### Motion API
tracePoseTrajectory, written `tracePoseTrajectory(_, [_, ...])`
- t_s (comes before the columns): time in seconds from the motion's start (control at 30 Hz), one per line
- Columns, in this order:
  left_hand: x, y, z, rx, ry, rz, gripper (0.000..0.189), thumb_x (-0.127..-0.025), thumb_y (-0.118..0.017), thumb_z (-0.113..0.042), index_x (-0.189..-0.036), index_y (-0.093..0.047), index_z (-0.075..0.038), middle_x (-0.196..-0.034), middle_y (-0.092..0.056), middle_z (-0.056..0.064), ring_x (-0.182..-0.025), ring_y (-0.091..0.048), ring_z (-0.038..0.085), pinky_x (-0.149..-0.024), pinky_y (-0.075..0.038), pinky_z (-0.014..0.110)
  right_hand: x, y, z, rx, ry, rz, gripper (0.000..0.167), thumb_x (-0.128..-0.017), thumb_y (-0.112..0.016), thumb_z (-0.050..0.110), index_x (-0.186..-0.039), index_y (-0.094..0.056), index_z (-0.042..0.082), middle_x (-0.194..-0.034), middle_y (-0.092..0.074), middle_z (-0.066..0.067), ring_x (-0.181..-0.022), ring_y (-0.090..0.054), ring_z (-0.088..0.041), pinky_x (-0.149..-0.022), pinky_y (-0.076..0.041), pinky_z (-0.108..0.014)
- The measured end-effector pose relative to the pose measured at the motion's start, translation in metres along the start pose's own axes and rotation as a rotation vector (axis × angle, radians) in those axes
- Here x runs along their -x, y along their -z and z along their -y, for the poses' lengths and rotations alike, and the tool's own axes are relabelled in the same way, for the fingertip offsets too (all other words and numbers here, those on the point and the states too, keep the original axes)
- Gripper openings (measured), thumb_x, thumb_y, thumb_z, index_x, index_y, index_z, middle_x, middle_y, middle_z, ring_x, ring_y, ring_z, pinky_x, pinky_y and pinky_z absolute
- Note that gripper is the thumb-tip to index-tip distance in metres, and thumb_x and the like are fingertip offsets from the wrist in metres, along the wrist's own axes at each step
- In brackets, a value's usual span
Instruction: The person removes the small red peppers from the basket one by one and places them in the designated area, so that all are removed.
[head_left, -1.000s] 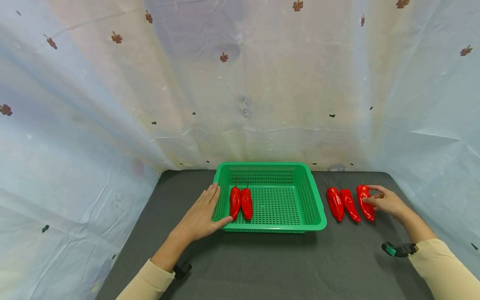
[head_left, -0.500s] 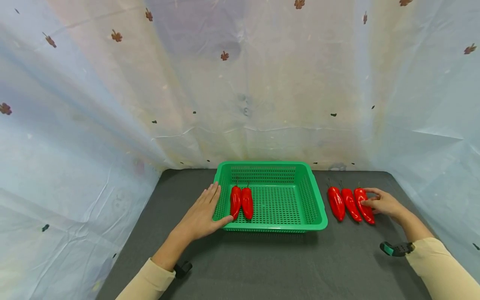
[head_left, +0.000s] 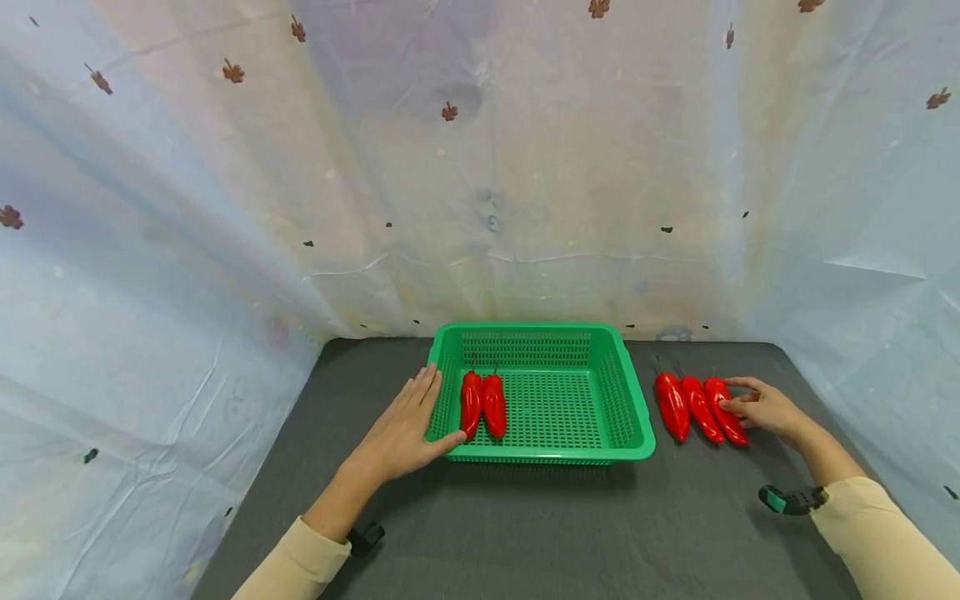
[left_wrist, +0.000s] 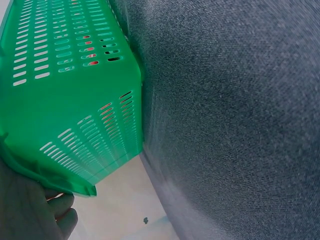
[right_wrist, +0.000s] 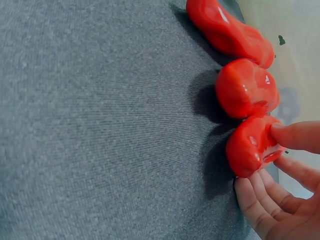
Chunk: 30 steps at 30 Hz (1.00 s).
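Observation:
My left hand lies with straight fingers along the left side of a green plastic basket, its thumb at the near left corner. In the left wrist view its fingers show just below the basket's rim. Two red chili peppers lie side by side inside, at the left. On the right, my right hand pinches the rightmost of three chili peppers between thumb and fingers. That pepper lies on the table right against the middle chili pepper; the leftmost chili pepper is beside them.
A dark grey cloth covers the table. Behind it and at both sides hangs a pale plastic sheet with small leaf prints. The basket stands near the table's back edge, left of the three loose peppers.
My right hand has shifted left, sliding the rightmost chili pepper up against the middle one and closing the gap between them. My left hand and the basket have stayed in place.

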<state>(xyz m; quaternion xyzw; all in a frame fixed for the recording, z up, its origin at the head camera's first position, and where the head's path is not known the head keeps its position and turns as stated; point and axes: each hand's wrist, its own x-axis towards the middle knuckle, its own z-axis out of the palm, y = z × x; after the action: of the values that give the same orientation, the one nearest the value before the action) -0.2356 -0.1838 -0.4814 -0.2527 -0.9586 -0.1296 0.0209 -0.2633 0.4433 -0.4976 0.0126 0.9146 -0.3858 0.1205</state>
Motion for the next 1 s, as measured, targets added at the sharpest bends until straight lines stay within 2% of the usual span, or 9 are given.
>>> tracePoseTrajectory(0.23, [0.000,-0.001,0.001,-0.010,0.001,-0.002,0.111,-0.101,-0.048,-0.078,-0.171,-0.012,-0.001,-0.180,-0.005,0.015,-0.167,-0.004,0.030,-0.135,-0.011,0.050,0.000,0.000,-0.001,-0.004,-0.007,-0.010,0.070,-0.110,-0.063,0.023,-0.153,-0.030,-0.022,-0.136,-0.053,-0.049,-0.101,-0.074,-0.035,-0.083,-0.066,-0.040])
tracePoseTrajectory(0.43, [0.001,0.002,0.000,-0.007,-0.005,-0.007,0.110,-0.101,-0.050,-0.077,-0.171,-0.013,0.001,-0.180,-0.007,0.016,-0.167,-0.006,0.032,-0.135,-0.012,0.051,0.002,0.003,-0.001,-0.016,-0.013,-0.031,0.068,-0.111,-0.062,0.023,-0.153,-0.031,-0.021,-0.141,-0.049,-0.051,-0.110,-0.072,-0.043,-0.083,-0.066,-0.040])
tracePoseTrajectory(0.5, [0.001,0.002,-0.001,-0.002,-0.008,-0.012,0.110,-0.101,-0.050,-0.076,-0.171,-0.014,0.001,-0.180,-0.008,0.017,-0.167,-0.007,0.033,-0.135,-0.012,0.052,0.003,0.005,-0.001,0.001,-0.008,-0.049,0.067,-0.112,-0.060,0.025,-0.152,-0.033,-0.021,-0.141,-0.050,-0.050,-0.108,-0.072,-0.043,-0.082,-0.066,-0.043])
tracePoseTrajectory(0.63, [0.001,0.003,-0.001,0.007,-0.012,-0.022,0.109,-0.102,-0.050,-0.076,-0.170,-0.016,0.002,-0.180,-0.008,0.017,-0.167,-0.007,0.034,-0.134,-0.013,0.053,0.006,0.007,0.004,0.048,0.016,-0.115,0.064,-0.113,-0.058,0.029,-0.151,-0.038,-0.018,-0.136,-0.057,-0.046,-0.096,-0.075,-0.038,-0.078,-0.065,-0.046])
tracePoseTrajectory(0.77, [0.000,0.003,-0.001,0.008,-0.011,-0.018,0.110,-0.101,-0.051,-0.076,-0.170,-0.015,0.002,-0.180,-0.008,0.017,-0.167,-0.006,0.033,-0.134,-0.013,0.052,0.007,0.007,0.013,0.072,0.053,-0.200,0.061,-0.112,-0.060,0.029,-0.150,-0.044,-0.015,-0.131,-0.062,-0.043,-0.091,-0.074,-0.037,-0.071,-0.062,-0.038])
tracePoseTrajectory(0.9, [0.001,0.002,-0.001,0.003,-0.015,-0.015,0.110,-0.101,-0.051,-0.076,-0.170,-0.015,0.002,-0.180,-0.008,0.017,-0.167,-0.008,0.035,-0.134,-0.014,0.053,0.008,0.004,0.026,0.098,0.092,-0.280,0.056,-0.112,-0.060,0.028,-0.148,-0.048,-0.013,-0.130,-0.063,-0.042,-0.099,-0.072,-0.046,-0.066,-0.058,-0.032])
tracePoseTrajectory(1.0, [0.001,0.001,0.000,0.003,-0.008,-0.007,0.110,-0.102,-0.048,-0.078,-0.171,-0.014,0.000,-0.180,-0.007,0.016,-0.167,-0.008,0.034,-0.135,-0.013,0.052,0.008,0.000,0.038,0.110,0.115,-0.327,0.055,-0.112,-0.061,0.028,-0.148,-0.050,-0.011,-0.132,-0.062,-0.041,-0.110,-0.068,-0.052,-0.068,-0.058,-0.032])
